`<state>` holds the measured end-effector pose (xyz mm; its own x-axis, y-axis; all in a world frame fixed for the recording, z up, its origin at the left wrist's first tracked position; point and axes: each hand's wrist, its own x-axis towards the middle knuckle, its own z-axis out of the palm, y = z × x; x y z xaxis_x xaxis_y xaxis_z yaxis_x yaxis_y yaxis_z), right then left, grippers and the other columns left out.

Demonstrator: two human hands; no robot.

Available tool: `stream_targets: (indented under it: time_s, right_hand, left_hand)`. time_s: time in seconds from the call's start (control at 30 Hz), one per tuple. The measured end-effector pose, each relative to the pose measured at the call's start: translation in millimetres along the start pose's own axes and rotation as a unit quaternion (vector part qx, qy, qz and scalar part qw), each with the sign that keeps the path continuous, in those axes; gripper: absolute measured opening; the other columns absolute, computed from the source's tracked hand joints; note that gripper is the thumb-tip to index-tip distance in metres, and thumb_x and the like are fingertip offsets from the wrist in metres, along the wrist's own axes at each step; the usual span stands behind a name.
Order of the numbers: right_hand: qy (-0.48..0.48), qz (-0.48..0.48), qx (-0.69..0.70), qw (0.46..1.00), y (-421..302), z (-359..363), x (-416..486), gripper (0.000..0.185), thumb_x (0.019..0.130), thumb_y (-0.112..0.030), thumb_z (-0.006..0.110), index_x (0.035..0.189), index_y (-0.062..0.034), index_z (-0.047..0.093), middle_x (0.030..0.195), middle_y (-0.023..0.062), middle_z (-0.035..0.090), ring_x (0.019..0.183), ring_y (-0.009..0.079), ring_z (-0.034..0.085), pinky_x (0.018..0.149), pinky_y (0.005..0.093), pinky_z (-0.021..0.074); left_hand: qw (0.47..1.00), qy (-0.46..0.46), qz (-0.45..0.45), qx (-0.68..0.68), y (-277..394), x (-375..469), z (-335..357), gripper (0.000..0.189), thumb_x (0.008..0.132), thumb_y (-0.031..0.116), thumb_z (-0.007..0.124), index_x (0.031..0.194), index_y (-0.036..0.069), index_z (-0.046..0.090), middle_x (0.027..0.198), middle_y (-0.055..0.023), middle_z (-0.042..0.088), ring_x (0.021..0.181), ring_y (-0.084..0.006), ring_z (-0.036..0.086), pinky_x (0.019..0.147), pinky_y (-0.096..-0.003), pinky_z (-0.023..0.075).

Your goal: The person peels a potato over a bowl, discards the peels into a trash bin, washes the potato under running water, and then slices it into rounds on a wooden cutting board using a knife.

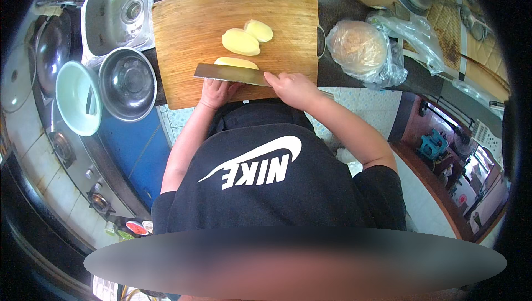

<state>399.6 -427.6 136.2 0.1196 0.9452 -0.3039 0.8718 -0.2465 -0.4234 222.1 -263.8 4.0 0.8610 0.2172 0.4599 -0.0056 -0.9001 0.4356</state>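
My right hand [294, 89] grips the handle of a cleaver [232, 74], whose broad blade points left across the near part of a wooden cutting board [187, 30]. Just beyond the blade shows a peeled potato piece [237, 62], its near side hidden by the steel. My left hand [215, 93] is at the near side of the blade, close to its left end. The blade covers its fingertips, so whether they hold the potato cannot be seen. Farther up the board lie two more peeled potato pieces, one [241, 42] touching or overlapping the other [261, 30].
Left of the board are a steel sink [95, 26], a steel bowl [128, 85] and a pale green basin [77, 101] with a blade-like object inside. A gas stove [83, 176] runs along the left. Plastic-wrapped round food [359, 47] sits right of the board's metal handle [321, 42].
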Motion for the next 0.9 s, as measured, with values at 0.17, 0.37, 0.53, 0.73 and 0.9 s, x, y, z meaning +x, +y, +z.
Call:
stream_targets:
  time_s: [0.17, 0.37, 0.53, 0.73, 0.9]
  right_hand:
    - [0.002, -0.001, 0.017, 1.0, 1.7, 1.0, -1.4, 0.021, 0.078, -0.007, 0.049, 0.098, -0.0004, 0.051, 0.063, 0.0161, 0.059, 0.06, 0.0325, 0.063, 0.05, 0.0424, 0.0502]
    - [-0.041, 0.018, 0.011, 0.999, 2.7, 1.0, -1.0, 0.034, 0.082, -0.011, 0.049, 0.115, -0.0047, 0.051, 0.068, 0.0161, 0.059, 0.061, 0.0317, 0.062, 0.054, 0.0417, 0.0496]
    - [-0.035, 0.018, 0.005, 0.999, 2.8, 2.9, -1.6, 0.033, 0.082, -0.011, 0.047, 0.115, -0.0051, 0.051, 0.068, 0.0158, 0.059, 0.061, 0.0316, 0.062, 0.053, 0.0418, 0.0495]
    - [-0.048, 0.012, 0.009, 0.999, 3.0, 0.7, 1.5, 0.033, 0.082, -0.009, 0.046, 0.114, -0.003, 0.051, 0.068, 0.0164, 0.059, 0.062, 0.0319, 0.062, 0.053, 0.0418, 0.0495]
    - [-0.057, 0.031, 0.033, 0.997, 9.3, 15.3, 12.5, 0.032, 0.082, -0.01, 0.047, 0.113, -0.0025, 0.051, 0.069, 0.0178, 0.06, 0.063, 0.0334, 0.062, 0.053, 0.0428, 0.0493]
  left_hand:
    - [1.0, 0.001, 0.005, -0.009, -0.6, 1.5, -0.2, 0.054, 0.065, 0.025, 0.076, 0.111, 0.007, 0.054, 0.113, -0.0133, 0.05, 0.105, -0.0332, 0.05, 0.088, -0.0458, 0.0412]
    - [1.0, -0.019, -0.016, -0.008, -0.4, -0.5, 0.3, 0.052, 0.064, 0.027, 0.077, 0.109, 0.01, 0.057, 0.113, -0.0107, 0.051, 0.107, -0.0318, 0.05, 0.088, -0.0474, 0.0409]
    - [1.0, -0.016, 0.003, -0.002, -1.5, 1.7, 0.5, 0.056, 0.066, 0.024, 0.075, 0.114, 0.009, 0.052, 0.114, -0.0135, 0.05, 0.103, -0.0336, 0.051, 0.085, -0.0447, 0.0421]
    - [1.0, -0.02, 0.001, 0.0, -0.3, 0.4, -1.5, 0.057, 0.066, 0.023, 0.075, 0.115, 0.006, 0.051, 0.114, -0.0144, 0.05, 0.104, -0.0345, 0.05, 0.087, -0.0455, 0.0408]
    - [1.0, 0.013, 0.009, 0.004, -0.1, 3.1, -0.3, 0.049, 0.064, 0.03, 0.077, 0.103, 0.008, 0.057, 0.107, -0.0097, 0.053, 0.103, -0.0291, 0.05, 0.087, -0.0436, 0.0416]
